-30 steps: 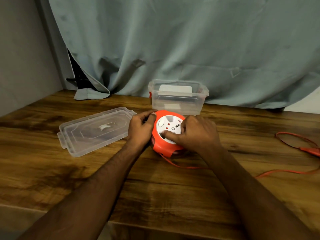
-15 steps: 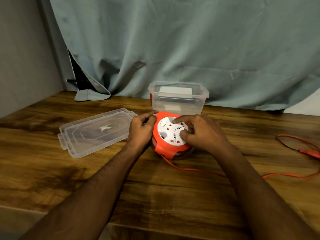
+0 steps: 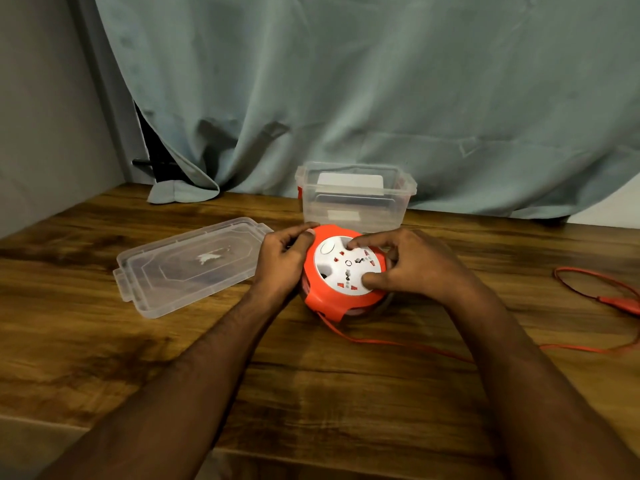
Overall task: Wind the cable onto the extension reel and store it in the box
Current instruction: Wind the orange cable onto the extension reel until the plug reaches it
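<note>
My bare forearms reach in from six o'clock over the dark-grained wooden table (image 3: 104, 358), and both hands meet on the round orange plastic extension reel with a white socket face (image 3: 343, 271), which sits tilted on the table at the centre of my view. My left hand (image 3: 280, 261) is wrapped against the reel's nine-o'clock side, thumb pressed on the orange rim, steadying it. My right hand (image 3: 412, 268) is laid over the three-o'clock side, its fingertips (image 3: 356, 242) and thumb planted on the white face among the red-shuttered sockets; any writing on that face is too small to read. The thin orange cable (image 3: 415, 346) leaves the reel at five o'clock, passes under my right forearm and runs out to three o'clock, where it loops loosely on the wood, so much of it lies unwound. At nine o'clock from the reel lies the clear plastic rectangular lid (image 3: 187, 268), flat, with a whitish smear at its middle. Just beyond the reel at twelve o'clock stands the clear plastic storage box (image 3: 356, 195), open; it carries white labels whose text I cannot read. Behind it hangs a grey-green curtain (image 3: 346, 81).
</note>
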Tool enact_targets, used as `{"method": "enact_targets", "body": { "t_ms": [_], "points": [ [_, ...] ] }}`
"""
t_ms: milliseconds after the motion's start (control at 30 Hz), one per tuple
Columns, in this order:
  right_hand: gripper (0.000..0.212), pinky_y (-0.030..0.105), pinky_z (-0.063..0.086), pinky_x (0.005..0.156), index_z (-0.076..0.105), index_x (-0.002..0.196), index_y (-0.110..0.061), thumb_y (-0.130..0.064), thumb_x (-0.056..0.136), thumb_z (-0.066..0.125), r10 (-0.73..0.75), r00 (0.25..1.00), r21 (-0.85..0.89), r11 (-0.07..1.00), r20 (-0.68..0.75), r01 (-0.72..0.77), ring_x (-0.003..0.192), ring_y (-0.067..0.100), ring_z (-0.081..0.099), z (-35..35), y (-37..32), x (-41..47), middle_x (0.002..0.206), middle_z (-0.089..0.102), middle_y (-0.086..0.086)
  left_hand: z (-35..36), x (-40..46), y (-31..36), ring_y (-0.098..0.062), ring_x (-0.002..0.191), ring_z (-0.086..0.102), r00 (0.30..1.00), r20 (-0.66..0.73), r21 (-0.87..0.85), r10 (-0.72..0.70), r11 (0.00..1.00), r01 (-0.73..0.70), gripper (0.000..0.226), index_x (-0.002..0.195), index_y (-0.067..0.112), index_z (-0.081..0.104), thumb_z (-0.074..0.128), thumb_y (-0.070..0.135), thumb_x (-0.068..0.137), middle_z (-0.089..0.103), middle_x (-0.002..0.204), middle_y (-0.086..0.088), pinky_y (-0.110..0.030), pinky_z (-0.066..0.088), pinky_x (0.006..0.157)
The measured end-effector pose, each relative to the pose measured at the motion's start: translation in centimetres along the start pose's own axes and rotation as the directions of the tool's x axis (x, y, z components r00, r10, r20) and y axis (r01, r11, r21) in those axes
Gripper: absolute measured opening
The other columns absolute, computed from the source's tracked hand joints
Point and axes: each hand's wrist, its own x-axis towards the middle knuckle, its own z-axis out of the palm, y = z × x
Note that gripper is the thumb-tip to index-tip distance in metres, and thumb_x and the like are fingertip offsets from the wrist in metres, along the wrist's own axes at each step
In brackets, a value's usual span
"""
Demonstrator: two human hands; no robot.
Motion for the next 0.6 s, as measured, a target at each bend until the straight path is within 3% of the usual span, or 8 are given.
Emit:
{"method": "enact_targets", "body": {
  "t_ms": [100,167,333,467,600],
  "points": [
    [0.067,0.027,0.049,0.072,0.063,0.128,-0.054,-0.064,0.065,0.082,0.015,1.0,-0.035,0.999,-0.026,-0.016,0.104,0.01,0.063,0.3,0.0,0.1,0.128,0.066,-0.02,0.0,-0.1,0.1,-0.033,0.102,0.079,1.0,-0.002,-0.003,-0.008,1.0,0.008,0.026,0.122,0.009,0.079,0.058,0.013,0.107,0.082,0.109,-0.012,-0.056,0.064,0.093],
    [0.069,0.029,0.051,0.076,0.065,0.127,-0.049,-0.067,0.063,0.083,0.027,0.999,-0.053,0.998,-0.038,-0.029,0.107,0.012,0.062,0.4,-0.1,0.1,0.133,0.064,-0.016,0.0,-0.1,0.1,-0.033,0.102,0.079,1.0,-0.006,-0.006,-0.014,1.0,0.014,0.026,0.123,0.009,0.078,0.058,0.013,0.107,0.082,0.11,-0.012,-0.057,0.064,0.093],
    [0.065,0.03,0.044,0.077,0.065,0.11,-0.042,-0.075,0.057,0.08,0.03,0.996,-0.132,0.99,-0.087,-0.042,0.1,0.014,0.059,0.8,-1.1,0.0,0.12,0.067,-0.013,0.0,-0.3,0.2,-0.034,0.104,0.079,1.0,0.003,-0.012,-0.011,1.0,0.011,0.027,0.124,0.009,0.077,0.057,0.013,0.108,0.082,0.112,-0.013,-0.056,0.064,0.094],
    [0.06,0.03,0.037,0.071,0.067,0.091,-0.033,-0.077,0.052,0.08,0.046,0.993,-0.154,0.986,-0.11,-0.063,0.086,0.014,0.055,0.8,-1.8,0.0,0.096,0.064,-0.015,0.0,-0.3,0.3,-0.034,0.106,0.078,1.0,0.011,-0.001,0.0,1.0,0.0,0.027,0.124,0.008,0.078,0.057,0.013,0.107,0.082,0.114,-0.014,-0.057,0.063,0.096],
    [0.062,0.031,0.037,0.067,0.058,0.072,-0.026,-0.082,0.052,0.076,0.04,0.99,-0.166,0.984,-0.133,-0.062,0.084,0.016,0.059,1.2,-2.2,0.2,0.086,0.066,-0.012,0.0,-0.5,0.4,-0.034,0.103,0.079,1.0,0.022,-0.004,0.009,1.0,-0.009,0.024,0.117,0.017,0.079,0.056,0.013,0.108,0.082,0.109,-0.011,-0.052,0.065,0.092]
  ]
}}
